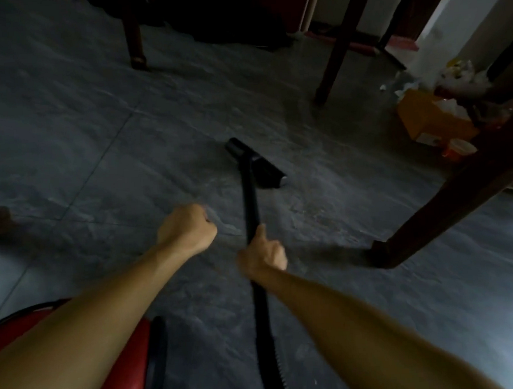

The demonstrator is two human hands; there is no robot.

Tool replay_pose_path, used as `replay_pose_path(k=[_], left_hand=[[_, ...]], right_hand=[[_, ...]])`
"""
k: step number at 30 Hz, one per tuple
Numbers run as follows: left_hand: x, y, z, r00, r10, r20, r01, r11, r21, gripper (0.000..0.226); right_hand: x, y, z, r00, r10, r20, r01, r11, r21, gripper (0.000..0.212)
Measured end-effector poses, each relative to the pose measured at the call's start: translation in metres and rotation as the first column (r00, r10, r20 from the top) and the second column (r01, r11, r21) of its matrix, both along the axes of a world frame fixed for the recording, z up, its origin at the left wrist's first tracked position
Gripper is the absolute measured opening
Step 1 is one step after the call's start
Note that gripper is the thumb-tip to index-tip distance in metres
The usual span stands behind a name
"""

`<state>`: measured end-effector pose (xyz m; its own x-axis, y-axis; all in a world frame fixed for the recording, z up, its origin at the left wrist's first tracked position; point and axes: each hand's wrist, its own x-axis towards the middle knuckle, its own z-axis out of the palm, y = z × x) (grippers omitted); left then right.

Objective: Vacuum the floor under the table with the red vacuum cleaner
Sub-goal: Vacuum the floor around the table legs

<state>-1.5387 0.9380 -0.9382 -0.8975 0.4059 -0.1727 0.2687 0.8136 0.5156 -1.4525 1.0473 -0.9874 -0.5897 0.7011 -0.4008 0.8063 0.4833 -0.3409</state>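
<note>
Though empty, left hand [187, 228], fingers in a fist; right hand [264, 256], fingers tight around black vacuum wand [249, 194].

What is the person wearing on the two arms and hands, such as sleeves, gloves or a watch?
Nothing shows. The left hand and the right hand are ungloved, and both forearms are bare to the frame edge, with no sleeve, watch, bracelet or ring in view.

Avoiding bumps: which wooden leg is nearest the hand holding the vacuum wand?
The slanting leg at right, foot level with the right hand; others lie farther.
</note>
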Motion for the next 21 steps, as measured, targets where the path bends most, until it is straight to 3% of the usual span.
replay_pose_path(k=[3,6,13,17,21], left_hand=[[-0.002,-0.006,-0.002,1.000,-0.006,0.018,0.006,1.000,-0.028,0.026],[-0.002,-0.005,-0.002,1.000,0.006,0.013,-0.006,1.000,-0.026,0.027],[-0.015,-0.003,-0.011,0.999,0.043,-0.021,-0.043,0.999,0.010,0.022],[-0.034,-0.013,-0.017,0.999,0.030,-0.017,-0.029,0.999,0.019,0.021],[-0.060,-0.027,-0.016,0.999,0.033,-0.014,-0.033,0.999,-0.010,0.024]], right_hand=[[0.008,0.026,0.010,0.997,-0.021,0.068,0.022,0.999,-0.024,0.084],[0.020,-0.006,0.002,0.997,0.028,0.077,-0.029,1.000,0.008,0.084],[-0.003,-0.080,-0.011,0.956,0.291,-0.038,-0.293,0.939,-0.179,0.078],[-0.054,-0.024,-0.014,0.971,0.203,-0.124,-0.199,0.979,0.040,0.045],[-0.115,0.068,0.007,0.983,0.084,-0.161,-0.070,0.993,0.094,0.043]])
